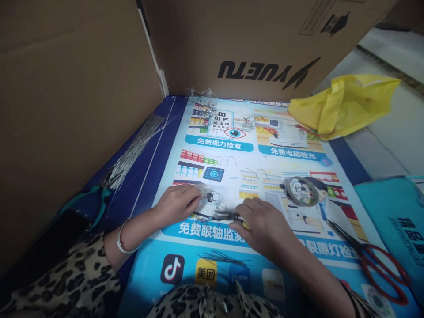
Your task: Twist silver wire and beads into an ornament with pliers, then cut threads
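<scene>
My left hand [177, 203] rests knuckles-up on a printed poster [251, 145], fingers curled and pinched on a small tangle of thin wire and beads [212, 198]. My right hand [261, 223] lies beside it with fingers closed round a dark, slim tool with a yellow handle [232, 216], whose tip points left toward the wire piece. A silver bangle [121, 240] circles my left wrist. Both forearms wear leopard-print sleeves.
A bundle of thin metal wires [132, 150] lies at the left, with teal-handled pliers [96, 198] below it. A tape roll [302, 191], red-handled scissors [374, 260], a yellow plastic bag [344, 104], a teal bag [394, 212] and finished wire pieces [205, 99] are around. Cardboard walls [66, 88] stand at left and back.
</scene>
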{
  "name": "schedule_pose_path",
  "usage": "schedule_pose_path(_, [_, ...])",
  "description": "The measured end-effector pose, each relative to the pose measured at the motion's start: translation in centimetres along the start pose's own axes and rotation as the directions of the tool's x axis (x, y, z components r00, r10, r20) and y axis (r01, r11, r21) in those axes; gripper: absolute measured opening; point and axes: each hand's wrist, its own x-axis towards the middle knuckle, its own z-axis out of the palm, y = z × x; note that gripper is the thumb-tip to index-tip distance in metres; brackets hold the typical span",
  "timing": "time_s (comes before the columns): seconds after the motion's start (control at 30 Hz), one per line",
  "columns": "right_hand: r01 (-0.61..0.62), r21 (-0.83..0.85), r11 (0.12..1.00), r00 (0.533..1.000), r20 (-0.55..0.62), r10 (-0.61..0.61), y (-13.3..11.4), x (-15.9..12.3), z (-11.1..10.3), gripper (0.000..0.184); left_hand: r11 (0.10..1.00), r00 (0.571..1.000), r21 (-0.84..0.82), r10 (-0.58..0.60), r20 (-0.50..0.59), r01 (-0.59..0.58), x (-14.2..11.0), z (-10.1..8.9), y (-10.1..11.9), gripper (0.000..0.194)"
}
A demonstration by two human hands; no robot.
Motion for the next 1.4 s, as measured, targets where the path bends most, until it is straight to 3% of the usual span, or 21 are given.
schedule_pose_path(0.17, [0.022,0.235,0.972,0.994,0.096,-0.046,-1.5,-4.6,2.0,0.022,0.997,0.999,-0.065,-0.039,-0.016,0.038,0.1,0.3,-0.4,0.011])
schedule_pose_path(0.3, [-0.042,0.281,0.959,0.997,0.07,0.023,-2.6,-7.0,3.3,0.028,0.995,0.998,-0.087,-0.057,0.005,0.057,0.0,0.4,-0.4,0.014])
schedule_pose_path(0.43, [-0.084,0.286,0.954,0.996,0.009,0.085,-1.9,-7.2,2.8,0.021,0.993,0.997,-0.083,-0.077,0.03,0.079,-0.2,0.3,-0.2,0.017])
schedule_pose_path(0.53, [-0.141,0.214,0.966,0.984,-0.077,0.161,0.2,-5.4,1.5,0.009,0.992,0.996,-0.093,-0.079,0.036,0.082,-0.2,0.2,-0.1,0.019])
schedule_pose_path(0.63, [-0.292,0.132,0.947,0.943,-0.126,0.308,3.0,-2.1,0.0,0.016,0.99,0.996,-0.111,-0.087,0.022,0.089,-0.2,0.2,-0.2,0.02])
schedule_pose_path(0.73, [-0.461,0.074,0.884,0.881,-0.085,0.466,5.3,1.6,-1.2,0.021,0.983,0.992,-0.132,-0.127,0.021,0.128,-0.2,0.1,-0.3,0.021])
schedule_pose_path(0.8, [-0.508,0.059,0.859,0.857,-0.068,0.511,6.3,3.8,-1.7,0.024,0.974,0.987,-0.162,-0.156,0.028,0.159,-0.2,0.0,-0.4,0.021])
schedule_pose_path(1.13, [-0.466,-0.051,0.883,0.884,0.013,0.467,5.2,12.3,-1.1,0.031,0.912,0.96,-0.347,-0.265,-0.089,0.22,-0.1,-0.5,-0.6,0.019])
schedule_pose_path(1.4, [-0.392,-0.155,0.907,0.888,0.195,0.417,6.4,15.7,-1.0,0.029,0.875,0.929,-0.397,-0.349,-0.123,0.276,0.0,-0.4,-0.9,0.02])
